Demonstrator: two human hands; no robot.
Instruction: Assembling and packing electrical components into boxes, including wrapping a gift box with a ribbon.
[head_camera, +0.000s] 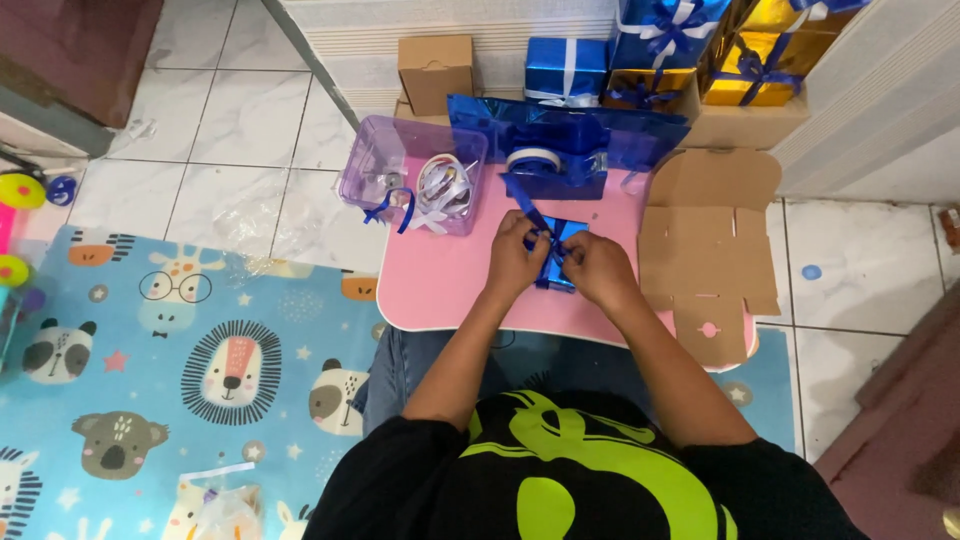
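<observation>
Head view is showing me both hands meeting at the centre of the pink table (440, 285), where my left hand (515, 262) and right hand (598, 268) are pinching the blue ribbon (528, 205) over a small blue gift box (557, 255), fingers clenched on the ribbon ends. At 12 o'clock from the box I am seeing a tape dispenser (553, 165) sitting on blue wrapping foil (560, 125), at 10 o'clock a clear purple bin (372, 160) holding ribbon scraps, at 3 o'clock a flattened cardboard box (705, 250), and wrapped gifts (700, 45) stacking up at 1 o'clock.
</observation>
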